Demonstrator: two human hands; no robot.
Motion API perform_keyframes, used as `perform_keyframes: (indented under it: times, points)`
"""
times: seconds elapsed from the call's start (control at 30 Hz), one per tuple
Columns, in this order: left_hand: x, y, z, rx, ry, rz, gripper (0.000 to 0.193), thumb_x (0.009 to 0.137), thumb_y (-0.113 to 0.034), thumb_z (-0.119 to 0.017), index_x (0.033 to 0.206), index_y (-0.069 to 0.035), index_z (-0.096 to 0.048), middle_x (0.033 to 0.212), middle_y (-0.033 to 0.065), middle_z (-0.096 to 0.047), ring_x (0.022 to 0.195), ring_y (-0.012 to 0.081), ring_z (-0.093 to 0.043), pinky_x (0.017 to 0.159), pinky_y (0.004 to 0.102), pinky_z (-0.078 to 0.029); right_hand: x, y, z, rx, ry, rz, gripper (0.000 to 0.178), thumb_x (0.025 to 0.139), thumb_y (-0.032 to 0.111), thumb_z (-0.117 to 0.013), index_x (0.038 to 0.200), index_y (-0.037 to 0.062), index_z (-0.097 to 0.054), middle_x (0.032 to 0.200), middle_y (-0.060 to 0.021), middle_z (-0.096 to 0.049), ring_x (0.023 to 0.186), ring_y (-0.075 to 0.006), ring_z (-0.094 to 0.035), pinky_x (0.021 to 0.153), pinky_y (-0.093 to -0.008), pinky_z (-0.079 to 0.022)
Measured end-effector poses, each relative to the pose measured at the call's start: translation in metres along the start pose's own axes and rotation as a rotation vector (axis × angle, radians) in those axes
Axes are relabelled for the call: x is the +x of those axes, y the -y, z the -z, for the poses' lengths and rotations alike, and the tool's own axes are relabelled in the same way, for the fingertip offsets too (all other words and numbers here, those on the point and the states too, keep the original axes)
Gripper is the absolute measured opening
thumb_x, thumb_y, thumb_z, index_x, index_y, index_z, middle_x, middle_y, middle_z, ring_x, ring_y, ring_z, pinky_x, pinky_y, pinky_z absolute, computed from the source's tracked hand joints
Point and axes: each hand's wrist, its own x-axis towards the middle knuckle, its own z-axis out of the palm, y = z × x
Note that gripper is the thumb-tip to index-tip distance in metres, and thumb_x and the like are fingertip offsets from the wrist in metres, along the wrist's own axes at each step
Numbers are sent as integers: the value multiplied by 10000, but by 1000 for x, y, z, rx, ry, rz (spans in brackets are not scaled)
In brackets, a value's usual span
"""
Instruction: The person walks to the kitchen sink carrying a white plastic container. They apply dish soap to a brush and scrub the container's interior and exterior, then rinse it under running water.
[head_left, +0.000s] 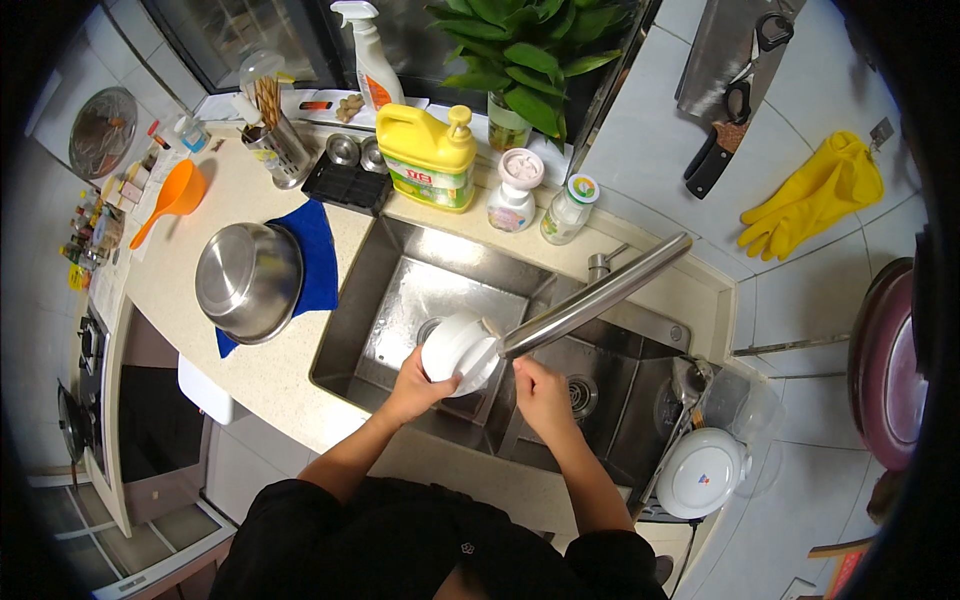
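My left hand [416,388] grips a white bowl [452,345] by its side, thumb over the rim. The bowl is tilted over the left basin of the steel sink [345,330], just by the spout end of the faucet [590,300]. What looks like running water shows at its mouth. Just right of the bowl, my right hand [543,396] is closed with its fingers curled; whatever they hold, if anything, is hidden. It sits below the spout, over the sink's divider and the right basin.
An upturned steel pot [248,280] rests on a blue cloth [318,255] at left, near an orange ladle [172,200]. Behind the sink stand a yellow jug [428,165], a pump bottle [514,195] and a jar [568,212]. A white plate [700,474] leans at right.
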Motion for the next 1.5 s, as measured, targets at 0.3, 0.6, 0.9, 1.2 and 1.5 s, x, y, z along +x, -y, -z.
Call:
perform_keyframes:
  times: [0.3, 0.6, 0.9, 1.2, 1.5]
  points:
    - [15, -6, -11, -84, 68, 79, 464, 707, 15, -637, 1145, -6, -481, 1013, 37, -573, 929, 109, -536, 824, 270, -432, -1, 2, -2, -101, -32, 98, 276, 801, 57, -549, 1063, 111, -617, 690, -154, -580, 612, -327, -582, 517, -407, -445]
    - [15, 3, 6, -580, 81, 263, 574, 710, 53, -529, 1258, -26, -380, 1138, 92, -529, 1050, 197, -528, 896, 327, -447, -1, -4, 18, -21, -20, -146, 341, 819, 40, -531, 1140, 142, -584, 714, -202, -563, 566, -314, -557, 517, -319, -437]
    - [19, 29, 29, -750, 131, 477, 573, 717, -38, -524, 1258, 21, -345, 1133, 174, -520, 1023, 286, -551, 853, 404, -490, 2, -6, 12, 57, -5, -124, 300, 853, 94, -529, 1140, 160, -583, 659, -225, -518, 484, -281, -520, 489, -310, -418]
    - [27, 18, 14, -1020, -66, 406, 468, 778, -124, -513, 1191, 66, -403, 1135, 164, -536, 1044, 278, -543, 944, 422, -420, -27, 3, -4, 89, -53, -273, 291, 854, 78, -512, 1125, 150, -591, 721, -223, -554, 610, -315, -605, 544, -330, -455]
    - [41, 19, -8, -1011, -149, 395, 435, 800, -189, -549, 1174, 5, -440, 1125, 127, -555, 1043, 261, -542, 926, 415, -427, -40, 3, -37, -26, -97, -2, 403, 809, 38, -520, 1190, 168, -549, 768, -184, -607, 668, -337, -601, 568, -395, -470]
